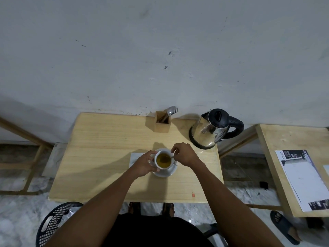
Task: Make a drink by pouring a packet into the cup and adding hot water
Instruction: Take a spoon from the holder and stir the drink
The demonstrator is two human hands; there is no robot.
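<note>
A white cup (pixel 159 165) filled with yellow-brown liquid stands on a white saucer (pixel 167 172) on the wooden table (pixel 99 150). My left hand (pixel 144 164) grips the cup's left side. My right hand (pixel 184 154) holds a metal spoon (pixel 172 157) whose bowl dips into the liquid. A steel kettle (pixel 211 131) with a black lid and handle stands at the back right of the table, apart from both hands. No packet is visible.
A wooden cutlery holder (pixel 162 122) with a spoon and fork stands at the table's back edge by the wall. A white napkin (pixel 135 158) lies under my left hand. A second table with printed paper (pixel 302 177) is at right. A black mesh bin (pixel 55 223) sits lower left.
</note>
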